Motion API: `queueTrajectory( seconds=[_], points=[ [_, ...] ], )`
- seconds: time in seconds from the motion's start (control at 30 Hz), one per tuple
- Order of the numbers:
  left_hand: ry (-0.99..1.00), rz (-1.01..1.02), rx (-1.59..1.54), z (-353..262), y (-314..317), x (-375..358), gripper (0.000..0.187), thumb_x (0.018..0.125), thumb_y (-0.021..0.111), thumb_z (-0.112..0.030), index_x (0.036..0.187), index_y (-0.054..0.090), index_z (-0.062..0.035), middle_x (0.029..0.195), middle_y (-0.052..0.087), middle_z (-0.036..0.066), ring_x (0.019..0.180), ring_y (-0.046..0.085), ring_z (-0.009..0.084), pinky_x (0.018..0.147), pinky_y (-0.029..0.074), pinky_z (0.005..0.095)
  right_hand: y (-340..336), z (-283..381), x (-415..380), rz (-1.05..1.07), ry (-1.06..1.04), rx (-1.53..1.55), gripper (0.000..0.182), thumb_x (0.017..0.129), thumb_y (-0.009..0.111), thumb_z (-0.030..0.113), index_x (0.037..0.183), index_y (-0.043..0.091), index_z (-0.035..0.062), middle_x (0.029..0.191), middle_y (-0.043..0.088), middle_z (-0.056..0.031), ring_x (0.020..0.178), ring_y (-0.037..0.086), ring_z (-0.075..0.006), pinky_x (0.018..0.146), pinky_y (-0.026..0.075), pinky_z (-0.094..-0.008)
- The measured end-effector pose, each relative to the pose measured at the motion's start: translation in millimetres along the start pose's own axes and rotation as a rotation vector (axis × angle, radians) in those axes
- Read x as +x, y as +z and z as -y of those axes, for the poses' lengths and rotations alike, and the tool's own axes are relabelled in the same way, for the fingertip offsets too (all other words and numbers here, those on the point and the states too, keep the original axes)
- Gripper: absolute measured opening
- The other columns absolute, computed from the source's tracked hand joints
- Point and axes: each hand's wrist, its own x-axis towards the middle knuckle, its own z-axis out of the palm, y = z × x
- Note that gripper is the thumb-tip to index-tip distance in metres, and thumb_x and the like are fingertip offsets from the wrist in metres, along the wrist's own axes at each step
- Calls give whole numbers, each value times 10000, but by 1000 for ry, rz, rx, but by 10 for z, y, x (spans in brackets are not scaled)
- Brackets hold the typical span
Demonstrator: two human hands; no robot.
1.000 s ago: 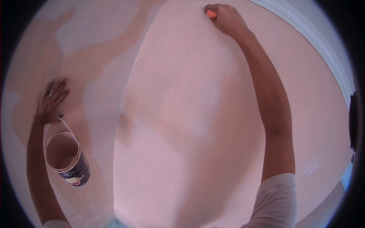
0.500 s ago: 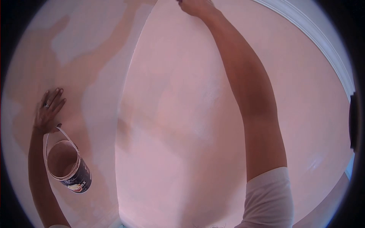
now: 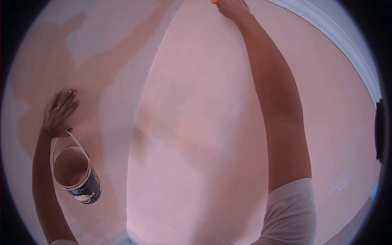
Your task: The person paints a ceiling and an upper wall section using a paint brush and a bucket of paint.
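My left hand (image 3: pixel 60 114) lies against the wall on the left, fingers stretched out and a ring on one of them. From its thumb hangs the handle of a paint bucket (image 3: pixel 87 192), dark-labelled and tilted, with its open mouth toward me and pinkish paint smeared around the rim and inside. At the top edge of the view, my right hand (image 3: pixel 233 9) is raised and closed, partly cut off. A small orange piece (image 3: pixel 214 1) shows at its fingers; the rest of that object is out of view.
Two pale pink walls meet at a corner line (image 3: pixel 143 83) left of centre. White moulding (image 3: pixel 326 30) curves along the upper right. A dark object (image 3: pixel 379 130) stands at the right edge. Shadows of my arms fall on the left wall (image 3: pixel 112 118).
My right hand has shifted right along the top edge, and the orange piece now shows. My left hand and the bucket appear slightly higher and further right, as does the corner line.
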Motion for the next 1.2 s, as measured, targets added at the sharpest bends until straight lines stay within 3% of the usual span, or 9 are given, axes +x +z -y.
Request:
queueTrajectory(
  seconds=[0.1,0.23,0.43,0.57,0.63,0.8,0.9,1.03,1.2],
  points=[
    [-11,-3,1,-9,25,-10,1110,456,860,-386,1440,439,-95,1607,241,146,1506,174,283,1251,91,508,53,-173,20,64,-31,-222,222,938,535,112,1081,704,135,1047,690,-180,1049,644,-342,902,492,-460],
    [-29,-2,0,-25,14,-19,1111,441,863,-366,1432,445,-91,1602,253,148,1503,183,285,1250,88,511,-41,-46,-74,120,-128,50,192,919,555,114,1047,696,125,1060,686,-180,1024,640,-346,892,478,-469],
    [-32,-4,-5,-18,64,1,1112,425,865,-341,1425,449,-90,1595,262,161,1500,192,299,1249,92,516,-227,-551,80,-42,-34,-48,172,933,536,148,966,696,93,1026,705,-168,957,648,-367,823,490,-478],
    [2,-50,-3,-1,81,6,1106,424,863,-329,1421,450,-89,1594,263,165,1499,196,299,1248,97,518,-487,-969,114,-87,27,9,134,858,633,89,950,730,98,913,721,-145,820,662,-290,760,515,-376],
    [1,-43,-5,-9,77,-7,1101,424,863,-320,1419,451,-89,1594,262,165,1498,198,297,1247,98,517,-675,-1216,191,-101,-98,-41,107,808,663,51,869,745,81,828,732,-98,734,649,-223,704,514,-339],
    [-36,-12,1,-13,122,-10,1106,456,855,-308,1448,416,-96,1611,231,156,1509,165,291,1250,80,488,-1286,-1608,170,26,-38,-10,108,780,642,43,802,747,55,776,733,-76,703,632,-143,672,517,-337],
    [-75,48,-21,-37,70,18,1091,465,861,-320,1439,427,-90,1612,223,160,1511,157,289,1252,73,480,-1611,-1511,-31,80,113,-124,120,765,648,52,811,757,65,775,736,-76,705,644,-159,671,520,-340],
    [-65,58,-38,-6,124,11,1083,486,857,-338,1446,425,-79,1617,205,168,1516,135,290,1251,51,486,-1916,-1688,-204,114,75,-230,164,746,642,101,842,768,59,818,742,-129,726,667,-214,688,532,-355],
    [-51,61,-3,30,159,-5,1084,523,833,-388,1464,404,-65,1622,186,173,1519,120,294,1247,39,497,-2165,-1689,-301,181,110,-740,221,866,578,158,937,733,17,940,715,-206,879,675,-337,781,541,-419]
  ],
)
